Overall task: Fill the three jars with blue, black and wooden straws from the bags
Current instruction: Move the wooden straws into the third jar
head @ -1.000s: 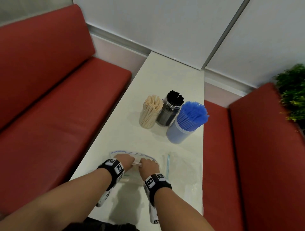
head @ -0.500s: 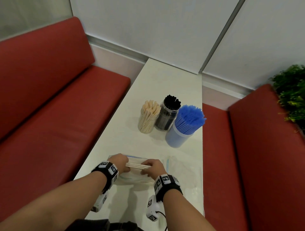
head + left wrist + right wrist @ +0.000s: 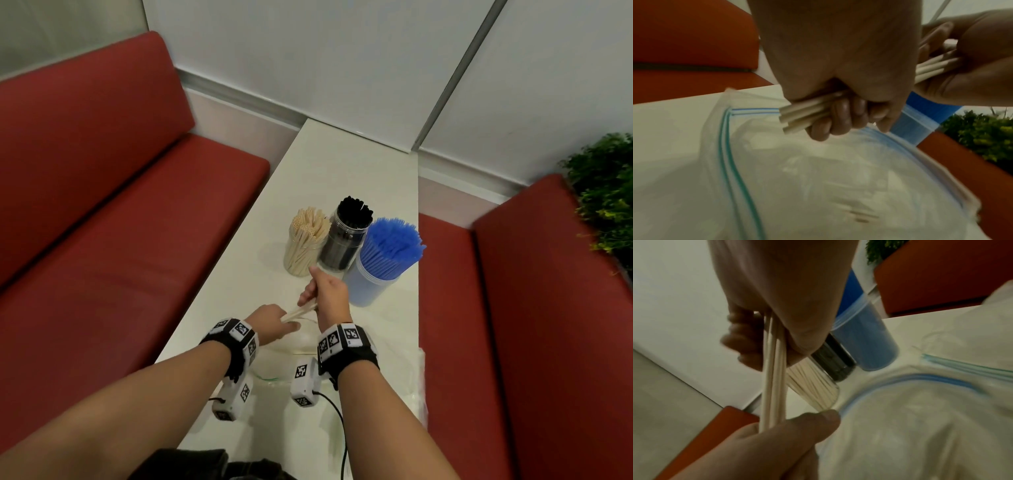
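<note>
Half a second before, both hands had lain low over the zip bag with the small bundle of wooden straws (image 3: 301,311) level between them; now the bundle was lifted clear of the bag and tilted, its far end raised toward the jars. The right hand (image 3: 328,295) had come up and forward, near the wooden-straw jar (image 3: 306,244), while the left hand (image 3: 271,322) stayed lower and nearer, at the bundle's other end. The three jars had not moved: the wooden-straw jar on the left, the black-straw jar (image 3: 346,237) in the middle and the blue-straw jar (image 3: 383,264) on the right, all full and close together on the white table (image 3: 346,164).

The left wrist view showed what the head view could not: the left fingers (image 3: 840,119) curled tight round the straws, whose cut ends jutted out just past the fist, above the open mouth of the clear zip bag (image 3: 818,186) (blue and green seal lines along its rim). The right wrist view showed the right fingers (image 3: 742,337) wrapped round the same straws higher up, the left thumb (image 3: 813,420) pressed against them below, and the jars' bases behind. A second flat bag (image 3: 397,359) lay to the right on the table
</note>
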`<state>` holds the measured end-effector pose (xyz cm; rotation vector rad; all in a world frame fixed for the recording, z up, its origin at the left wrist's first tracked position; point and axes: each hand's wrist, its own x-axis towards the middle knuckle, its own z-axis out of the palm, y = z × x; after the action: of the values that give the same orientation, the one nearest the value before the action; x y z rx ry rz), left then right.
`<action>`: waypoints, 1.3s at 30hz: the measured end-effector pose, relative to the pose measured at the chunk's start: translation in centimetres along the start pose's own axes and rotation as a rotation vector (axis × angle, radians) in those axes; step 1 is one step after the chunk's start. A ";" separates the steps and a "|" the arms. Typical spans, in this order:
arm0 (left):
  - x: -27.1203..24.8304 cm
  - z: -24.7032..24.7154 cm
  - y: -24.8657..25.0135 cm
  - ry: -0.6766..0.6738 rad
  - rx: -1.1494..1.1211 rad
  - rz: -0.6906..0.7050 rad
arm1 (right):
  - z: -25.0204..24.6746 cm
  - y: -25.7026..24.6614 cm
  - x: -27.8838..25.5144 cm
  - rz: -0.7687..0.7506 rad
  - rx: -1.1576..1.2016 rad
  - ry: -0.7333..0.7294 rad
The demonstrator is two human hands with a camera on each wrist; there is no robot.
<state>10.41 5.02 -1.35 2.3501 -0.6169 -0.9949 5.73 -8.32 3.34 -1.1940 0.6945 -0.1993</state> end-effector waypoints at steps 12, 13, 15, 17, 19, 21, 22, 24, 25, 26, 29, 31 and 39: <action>-0.6 -3.4 2.3 -0.204 -0.762 0.109 | 1.7 -5.3 0.6 -0.055 0.152 -0.157; -0.6 -3.6 1.7 -0.230 -0.857 0.084 | 1.4 -6.2 0.8 -0.073 0.179 -0.142; -0.4 -3.8 1.0 -0.257 -1.027 0.012 | 1.1 -7.2 1.0 -0.102 0.195 -0.134; 0.0 -3.9 0.9 -0.277 -1.150 -0.052 | 1.6 -7.0 0.5 -0.105 0.166 -0.156; 0.3 -3.7 1.3 -0.321 -1.163 -0.140 | 2.3 -6.1 -0.2 -0.113 0.100 -0.204; 0.3 -3.2 1.5 -0.336 -1.138 -0.224 | 2.7 -5.3 -0.5 -0.133 -0.002 -0.259; 0.3 -2.9 1.3 -0.321 -1.144 -0.250 | 2.7 -5.2 -0.6 -0.141 -0.068 -0.285; 0.3 -2.6 0.9 -0.276 -1.192 -0.275 | 2.3 -6.0 -0.7 -0.128 -0.251 -0.337; 0.3 -2.5 0.6 -0.255 -1.222 -0.283 | 2.1 -6.6 -0.7 -0.101 -0.375 -0.369; 0.3 -2.4 0.4 -0.233 -1.245 -0.291 | 1.8 -7.2 -0.6 -0.055 -0.497 -0.409; 0.3 -2.2 -0.1 -0.168 -1.225 -0.293 | 1.4 -8.6 -0.2 0.154 -0.657 -0.495; 0.6 -1.8 -0.1 -0.109 -1.201 -0.279 | 1.4 -9.1 -0.1 0.220 -0.690 -0.488; 0.8 -2.0 -0.9 -0.120 -0.492 -0.150 | 1.9 -14.9 3.7 0.064 -0.759 -0.194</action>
<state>12.64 5.80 -1.15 1.9300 -0.2039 -1.2028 12.84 -14.29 15.74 -1.8795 0.6518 0.2608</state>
